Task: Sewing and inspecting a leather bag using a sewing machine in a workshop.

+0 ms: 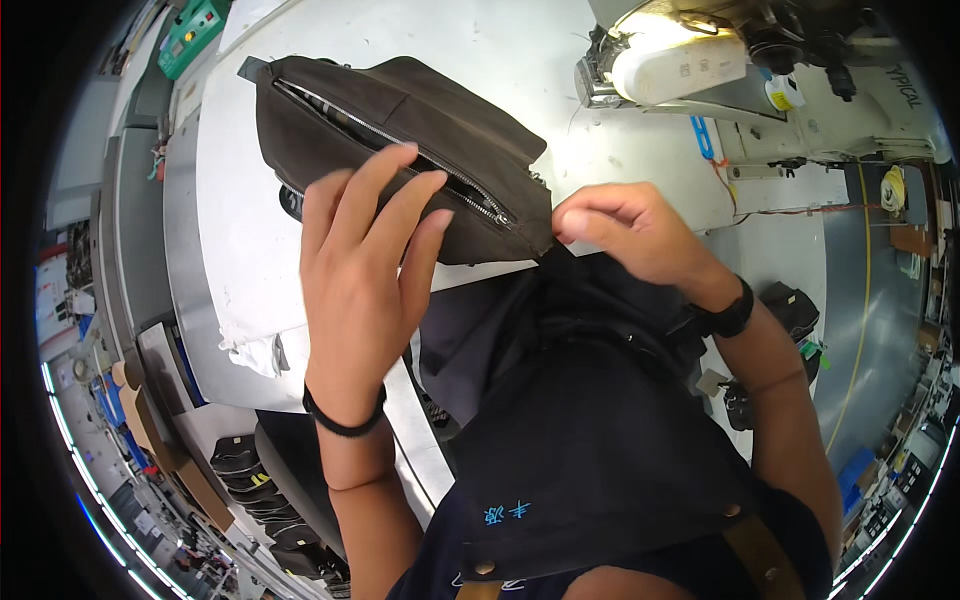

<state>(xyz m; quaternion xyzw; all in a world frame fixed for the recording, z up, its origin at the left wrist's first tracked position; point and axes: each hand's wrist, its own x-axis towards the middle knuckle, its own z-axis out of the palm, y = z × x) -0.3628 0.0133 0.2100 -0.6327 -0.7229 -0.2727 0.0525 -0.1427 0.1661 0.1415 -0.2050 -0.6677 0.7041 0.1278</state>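
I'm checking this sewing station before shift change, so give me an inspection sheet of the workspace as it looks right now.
Surface: white table, partly covered by the work.
Job's things: dark brown zippered bag lying on the table, zipper partly open.
Clutter: white cloth at the table's near edge; stacked black bags below the table.
Grippers: left hand fingers spread on the bag; right hand pinching the bag's end corner.
Cables: red wire and yellow cord beside the sewing machine.
Surroundings: green control box at far left; workshop floor around.
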